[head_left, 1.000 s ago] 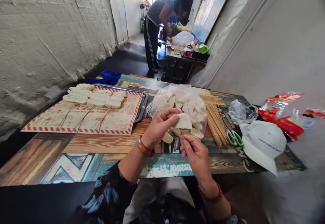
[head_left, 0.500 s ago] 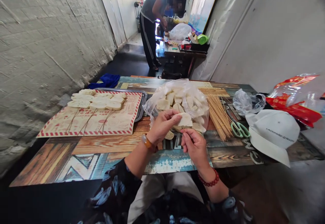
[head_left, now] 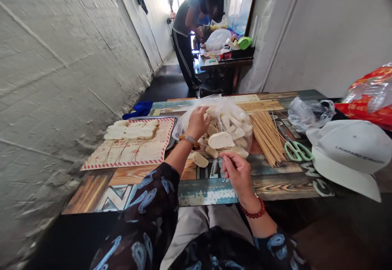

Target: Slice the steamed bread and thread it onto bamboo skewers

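Observation:
My right hand (head_left: 235,168) is closed in a pinch in front of the bag. It holds a thin bamboo skewer, largely hidden by the fingers, with a pale oval slice of bread (head_left: 221,140) at its upper end. Reaching over the clear plastic bag (head_left: 183,127), my left hand (head_left: 198,122) has its fingers apart among the slices in it; the fingertips are partly hidden. One loose slice (head_left: 200,160) lies on the table at the bag's near edge. Several skewered slices (head_left: 131,130) rest in a group on printed paper (head_left: 147,151) over a metal tray at the left.
Right of the bag lie a bundle of bamboo skewers (head_left: 268,137) and green-handled scissors (head_left: 298,151). Beyond them are a white cap (head_left: 346,151), a crumpled clear bag (head_left: 309,113) and red packaging (head_left: 370,94). A person (head_left: 186,29) bends over another table behind.
My left hand has let go of the slice on the skewer and moved forward over the open bag. My right hand keeps the skewer in nearly the same place. The view has shifted slightly.

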`<state>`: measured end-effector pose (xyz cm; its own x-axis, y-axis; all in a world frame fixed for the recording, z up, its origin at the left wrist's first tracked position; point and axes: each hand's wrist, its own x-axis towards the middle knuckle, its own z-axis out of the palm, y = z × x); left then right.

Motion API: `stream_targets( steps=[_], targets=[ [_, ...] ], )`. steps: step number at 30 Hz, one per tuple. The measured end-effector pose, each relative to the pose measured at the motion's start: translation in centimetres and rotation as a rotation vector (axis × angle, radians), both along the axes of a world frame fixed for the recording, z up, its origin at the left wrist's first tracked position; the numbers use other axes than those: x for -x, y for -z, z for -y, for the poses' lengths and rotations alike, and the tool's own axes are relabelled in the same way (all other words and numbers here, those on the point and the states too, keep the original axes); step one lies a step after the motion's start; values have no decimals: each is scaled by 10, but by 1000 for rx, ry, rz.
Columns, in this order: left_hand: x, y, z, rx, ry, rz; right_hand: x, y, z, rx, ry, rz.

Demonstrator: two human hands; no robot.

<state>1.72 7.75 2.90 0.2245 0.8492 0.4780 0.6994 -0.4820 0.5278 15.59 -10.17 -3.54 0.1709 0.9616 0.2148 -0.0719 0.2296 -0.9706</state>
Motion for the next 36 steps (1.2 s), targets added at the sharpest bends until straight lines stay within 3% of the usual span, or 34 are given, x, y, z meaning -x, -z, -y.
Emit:
stream_targets(
  steps=[5, 9, 12, 15, 20, 23, 26, 30, 36],
  targets=[
    [-13, 2, -25, 8, 42, -270, 1, -4, -3, -37, -47, -14],
    [-13, 4, -37, 46, 14, -275, 1, -7, -3, -42, -39, -22],
    [-7, 0, -35, 74, -25, -99, 0, -7, -4, -43, -30, -27],
    [3, -4, -14, 134, -18, 228, -1, -6, -4, -39, -18, -30],
    [21, -9, 43, 527, 174, 922, -2, -4, -4, -9, -6, -52],
    [28, -11, 72, 739, 262, 1197, -2, -3, -2, 6, 2, -55],
    [31, -13, 92, 828, 306, 1318, -3, -2, 2, 18, 3, -52],
    [29, -15, 107, 817, 396, 1368, -6, -5, 11, 6, -14, -3],
    [18, -14, 96, 886, 521, 1386, -20, -21, 10, 7, 3, 113]
  ],
)
